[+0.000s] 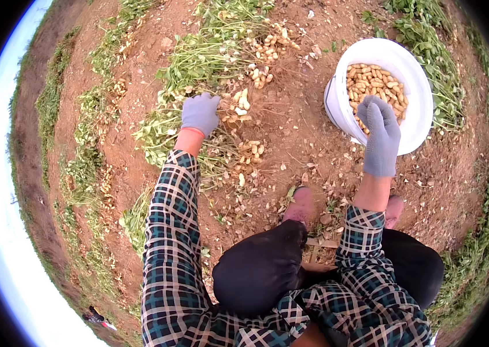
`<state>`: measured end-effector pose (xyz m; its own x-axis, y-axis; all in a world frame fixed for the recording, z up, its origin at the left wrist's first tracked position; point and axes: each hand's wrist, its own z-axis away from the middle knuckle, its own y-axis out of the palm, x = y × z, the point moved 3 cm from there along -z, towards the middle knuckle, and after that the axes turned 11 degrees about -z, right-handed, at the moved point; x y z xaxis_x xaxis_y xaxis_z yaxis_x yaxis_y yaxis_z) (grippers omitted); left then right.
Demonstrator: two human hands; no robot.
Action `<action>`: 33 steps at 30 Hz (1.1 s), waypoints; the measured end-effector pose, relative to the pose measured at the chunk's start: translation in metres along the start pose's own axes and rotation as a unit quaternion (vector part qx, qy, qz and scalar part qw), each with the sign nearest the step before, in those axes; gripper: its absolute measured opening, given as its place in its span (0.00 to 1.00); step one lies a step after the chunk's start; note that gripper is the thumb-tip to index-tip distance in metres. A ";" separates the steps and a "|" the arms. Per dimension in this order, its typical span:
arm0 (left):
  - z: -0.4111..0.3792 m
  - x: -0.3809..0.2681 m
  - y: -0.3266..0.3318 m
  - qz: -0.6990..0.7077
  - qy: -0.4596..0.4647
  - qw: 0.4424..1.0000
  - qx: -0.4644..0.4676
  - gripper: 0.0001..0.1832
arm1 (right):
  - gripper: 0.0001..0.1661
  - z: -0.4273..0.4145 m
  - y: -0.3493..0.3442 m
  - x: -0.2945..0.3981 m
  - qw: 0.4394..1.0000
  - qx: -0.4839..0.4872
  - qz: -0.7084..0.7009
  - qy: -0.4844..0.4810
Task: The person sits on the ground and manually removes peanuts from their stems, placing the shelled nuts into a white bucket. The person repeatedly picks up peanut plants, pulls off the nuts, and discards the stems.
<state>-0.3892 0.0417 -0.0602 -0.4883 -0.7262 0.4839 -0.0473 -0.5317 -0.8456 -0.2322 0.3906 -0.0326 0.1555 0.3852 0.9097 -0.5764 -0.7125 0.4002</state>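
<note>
My left hand (201, 113), in a grey glove with a reddish cuff, is closed around the stems of pulled peanut plants (196, 65). Clusters of peanuts (241, 100) hang on the roots just right of it. My right hand (379, 134), gloved alike, is over the near part of a white plastic bucket (418, 93), its fingers curled together. Whether anything is between those fingers cannot be told. Unshelled peanuts (376, 82) lie in the bucket, partly hidden by this hand.
More peanut plants (90, 143) lie in rows at the left, others (439, 73) behind and right of the bucket. Reddish soil (296, 143) with dry leaf bits spreads between. My shoes (300, 207) are in front of my bent knees. A distant person (94, 316) appears at the lower left.
</note>
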 end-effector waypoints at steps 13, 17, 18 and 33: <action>0.163 0.178 -0.244 0.198 -0.282 0.811 -0.473 0.19 | 0.37 0.160 0.145 -0.143 0.772 0.436 0.428 -0.175; 0.237 0.197 -0.323 0.118 -0.318 0.843 -0.417 0.20 | 0.36 0.162 0.087 -0.215 0.697 0.440 0.550 -0.136; 0.244 0.193 -0.330 0.066 -0.304 0.870 -0.383 0.20 | 0.35 0.163 0.091 -0.220 0.709 0.442 0.533 -0.130; 0.148 -0.058 0.028 0.820 -0.332 0.457 -0.091 0.13 | 0.32 0.105 0.087 -0.184 0.986 0.112 -0.011 0.123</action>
<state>-0.2328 0.0044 -0.0790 0.3730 -0.0863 -0.9238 -0.1939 0.9664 -0.1685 -0.2271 0.1961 -0.1534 -0.0489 0.5131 0.8569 -0.3790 -0.8033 0.4594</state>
